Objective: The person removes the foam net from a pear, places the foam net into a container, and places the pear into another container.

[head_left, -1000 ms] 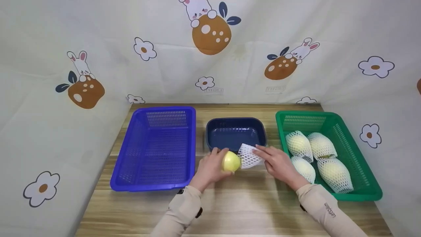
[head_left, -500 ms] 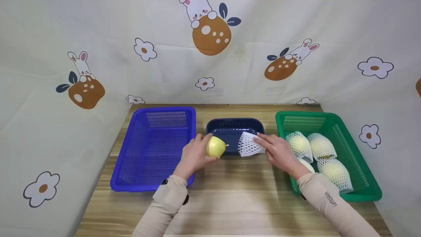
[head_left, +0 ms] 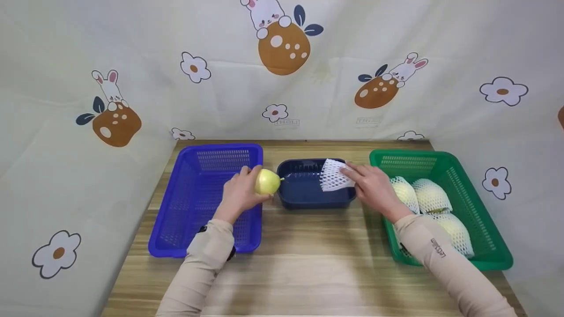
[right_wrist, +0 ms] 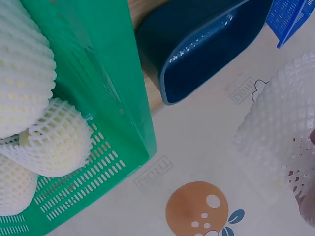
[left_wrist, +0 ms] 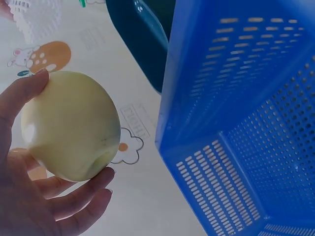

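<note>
A bare yellow-green pear [head_left: 267, 182], its stem pointing right, is gripped between thumb and fingers of my left hand [head_left: 240, 192]. That hand is over the right side of the blue basket [head_left: 189, 211]. The left wrist view shows the pear [left_wrist: 71, 125] close up, thumb on one side and fingers below. My right hand [head_left: 374, 187] pinches a white foam net sleeve [head_left: 333, 176], which holds no fruit. The sleeve overlaps the right half of the dark blue tub [head_left: 299, 187] in the head view. Close by, the green basket [head_left: 489, 229] holds several pears [head_left: 432, 196] in foam nets.
All three containers stand on a wood-grain table [head_left: 308, 264], with the tub between the two baskets. A patterned cloth [head_left: 229, 97] hangs behind and at both sides. The green basket's near-left corner lies beneath the right forearm.
My left hand has carried the pear left and away from me, from beside the sleeve to the blue basket's edge. The right hand has raised the sleeve farther over the tub.
</note>
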{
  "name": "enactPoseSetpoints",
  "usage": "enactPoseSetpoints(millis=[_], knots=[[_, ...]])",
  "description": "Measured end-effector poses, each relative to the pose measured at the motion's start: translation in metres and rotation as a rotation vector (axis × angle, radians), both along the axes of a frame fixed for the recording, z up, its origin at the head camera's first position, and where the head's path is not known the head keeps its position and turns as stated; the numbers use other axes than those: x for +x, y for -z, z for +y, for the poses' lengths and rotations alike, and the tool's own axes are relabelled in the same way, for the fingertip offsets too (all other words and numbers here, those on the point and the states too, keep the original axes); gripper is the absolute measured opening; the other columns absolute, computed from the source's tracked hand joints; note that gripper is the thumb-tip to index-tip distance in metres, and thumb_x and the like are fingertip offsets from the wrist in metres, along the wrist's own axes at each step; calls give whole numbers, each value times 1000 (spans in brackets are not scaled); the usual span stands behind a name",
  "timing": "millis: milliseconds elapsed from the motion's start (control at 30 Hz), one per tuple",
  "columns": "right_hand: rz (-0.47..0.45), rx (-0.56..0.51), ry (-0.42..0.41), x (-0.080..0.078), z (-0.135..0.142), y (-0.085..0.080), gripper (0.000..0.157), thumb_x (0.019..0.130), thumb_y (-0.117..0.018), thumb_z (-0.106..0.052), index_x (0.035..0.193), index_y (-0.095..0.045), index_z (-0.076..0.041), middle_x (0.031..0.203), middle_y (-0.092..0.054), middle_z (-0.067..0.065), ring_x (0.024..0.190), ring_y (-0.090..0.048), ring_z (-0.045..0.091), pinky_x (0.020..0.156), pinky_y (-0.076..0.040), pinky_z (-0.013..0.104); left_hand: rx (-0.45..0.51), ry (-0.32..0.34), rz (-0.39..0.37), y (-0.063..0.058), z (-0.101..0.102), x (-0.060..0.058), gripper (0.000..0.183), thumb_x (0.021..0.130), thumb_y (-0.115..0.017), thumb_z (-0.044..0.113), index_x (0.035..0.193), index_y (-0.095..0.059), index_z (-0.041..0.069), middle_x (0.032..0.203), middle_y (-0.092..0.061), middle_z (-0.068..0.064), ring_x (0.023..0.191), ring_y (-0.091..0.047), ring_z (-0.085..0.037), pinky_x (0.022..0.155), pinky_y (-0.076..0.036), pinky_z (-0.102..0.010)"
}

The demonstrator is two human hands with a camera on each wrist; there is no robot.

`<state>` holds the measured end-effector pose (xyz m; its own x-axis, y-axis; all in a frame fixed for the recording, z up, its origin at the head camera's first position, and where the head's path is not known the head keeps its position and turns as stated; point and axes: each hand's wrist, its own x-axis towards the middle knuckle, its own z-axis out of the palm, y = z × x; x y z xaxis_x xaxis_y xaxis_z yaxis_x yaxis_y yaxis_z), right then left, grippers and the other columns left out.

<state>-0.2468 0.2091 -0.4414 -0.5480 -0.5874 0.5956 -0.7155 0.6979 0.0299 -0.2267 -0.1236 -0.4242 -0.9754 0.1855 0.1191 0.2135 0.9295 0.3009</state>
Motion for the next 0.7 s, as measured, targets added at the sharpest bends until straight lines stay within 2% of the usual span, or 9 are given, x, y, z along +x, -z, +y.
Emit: enactPoseSetpoints(millis=[233,467,700], knots=[[0,-4,58,-10,-1,-6,46,72,-51,7,114,-60,-10,115,-55,13,90,-55,31,68,-43,45,-11,-34,-52,2,-15,-6,79,64,-71,47,128,-42,11,107,-47,-16,85,-53,-35,67,-45,-48],[-22,-22,133,-19,-2,-4,45,74,-53,5,115,-59,-11,118,-53,13,96,-51,32,70,-42,47,-28,-68,-113,12,-30,-14,79,65,-71,46,127,-42,8,109,-47,-19,87,-52,-39,70,-42,-52],[-32,-17,170,-27,-4,1,46,74,-54,6,117,-58,-11,121,-51,13,94,-52,33,72,-42,45,-88,-83,-175,22,-42,-18,77,64,-72,42,125,-43,4,107,-47,-23,88,-52,-42,71,-41,-53]])
